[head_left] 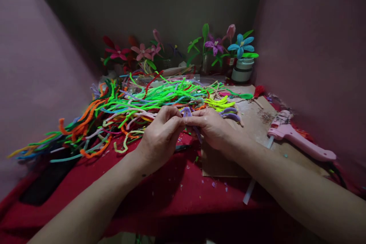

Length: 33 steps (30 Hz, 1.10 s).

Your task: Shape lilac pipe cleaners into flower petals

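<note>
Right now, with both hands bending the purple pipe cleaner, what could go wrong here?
1. The pink glue gun lies close to the right hand; the forearm might knock it, and it may be hot.
2. The left hand and right hand pinch the purple pipe cleaner at its bend; a wire end could prick a finger.
3. The loose pile of pipe cleaners lies right behind the hands, so strands might snag.

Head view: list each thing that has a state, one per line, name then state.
left hand: pinching the purple pipe cleaner
right hand: pinching the same piece
purple pipe cleaner: bent, held between both hands
pipe cleaner pile: loose, tangled
pink glue gun: lying flat on the cardboard
blue flower: upright in a white pot
</note>
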Available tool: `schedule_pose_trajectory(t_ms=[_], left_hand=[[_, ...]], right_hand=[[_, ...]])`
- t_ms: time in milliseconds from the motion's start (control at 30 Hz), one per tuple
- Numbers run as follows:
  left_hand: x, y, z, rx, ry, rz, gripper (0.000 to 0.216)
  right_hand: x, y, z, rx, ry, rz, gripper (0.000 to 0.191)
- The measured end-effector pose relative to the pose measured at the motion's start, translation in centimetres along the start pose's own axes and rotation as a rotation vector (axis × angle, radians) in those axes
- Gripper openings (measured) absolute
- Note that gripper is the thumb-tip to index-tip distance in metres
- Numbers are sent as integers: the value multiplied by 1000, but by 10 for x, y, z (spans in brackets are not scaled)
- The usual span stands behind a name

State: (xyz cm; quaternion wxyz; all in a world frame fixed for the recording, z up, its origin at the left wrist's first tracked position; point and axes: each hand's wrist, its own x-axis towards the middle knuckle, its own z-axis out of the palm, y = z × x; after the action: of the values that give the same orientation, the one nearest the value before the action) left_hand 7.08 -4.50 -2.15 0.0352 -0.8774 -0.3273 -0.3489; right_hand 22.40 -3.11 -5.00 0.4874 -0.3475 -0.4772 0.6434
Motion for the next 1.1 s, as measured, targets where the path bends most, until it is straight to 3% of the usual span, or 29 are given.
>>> schedule_pose_trajectory(t_ms=[67, 133, 233, 300, 500, 600, 833, 1100], left_hand=[[1, -1, -1, -132, 4, -129, 4], [3, -4, -3, -412, -16, -340, 17], [6, -10, -2, -891, -151, -604, 48], [6, -12, 1, -1043, -247, -657, 46], [4, -6, 6, -893, -332, -710, 22], [3, -4, 6, -874, -377, -753, 19], [2, -9, 2, -836, -612, -747, 47], [5, -14, -12, -813, -858, -717, 66]], right_hand=[[0, -1, 1, 41, -18, 26, 19], [-1, -4, 3, 115, -41, 76, 20], [-1, -8, 4, 240, -61, 156, 17], [0, -9, 3, 282, -80, 182, 14], [2, -6, 1, 211, -11, 29, 16], [2, -5, 2, 261, 0, 85, 16], [5, -2, 0, 304, 40, 194, 13], [1, -2, 6, 272, 63, 154, 14]])
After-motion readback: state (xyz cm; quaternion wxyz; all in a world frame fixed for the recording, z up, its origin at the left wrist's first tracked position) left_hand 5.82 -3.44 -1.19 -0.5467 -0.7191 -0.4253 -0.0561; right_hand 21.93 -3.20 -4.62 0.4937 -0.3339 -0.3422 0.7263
